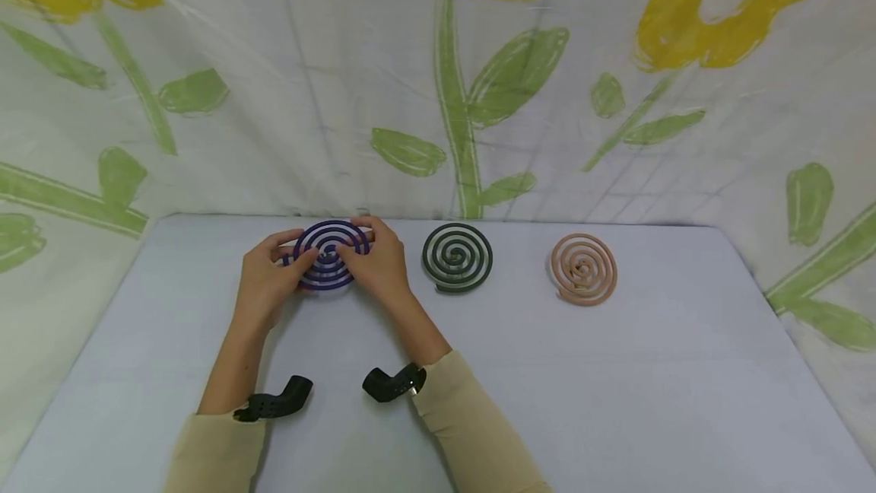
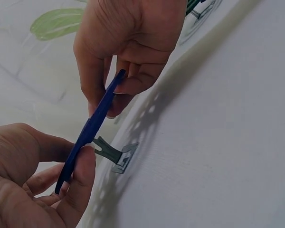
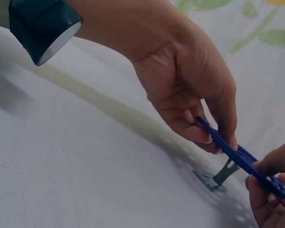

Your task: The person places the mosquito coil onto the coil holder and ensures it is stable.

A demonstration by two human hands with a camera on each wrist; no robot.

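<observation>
Both hands hold a blue-purple mosquito coil (image 1: 328,249) at the far left of the table. My left hand (image 1: 265,278) pinches its left edge between thumb and fingers, and my right hand (image 1: 380,261) pinches the opposite edge the same way. Seen edge-on in the left wrist view, the coil (image 2: 91,127) is tilted above the tabletop. Under its middle stands a small metal coil stand (image 2: 110,151) with a flat base; its upper end meets the coil. In the right wrist view this stand (image 3: 224,175) is partly covered by the coil.
A dark green mosquito coil (image 1: 457,257) is just right of my right hand, and a light brown one (image 1: 583,271) is farther right. The white-covered table (image 1: 616,402) ends at a flower-printed curtain (image 1: 328,97) behind the coils.
</observation>
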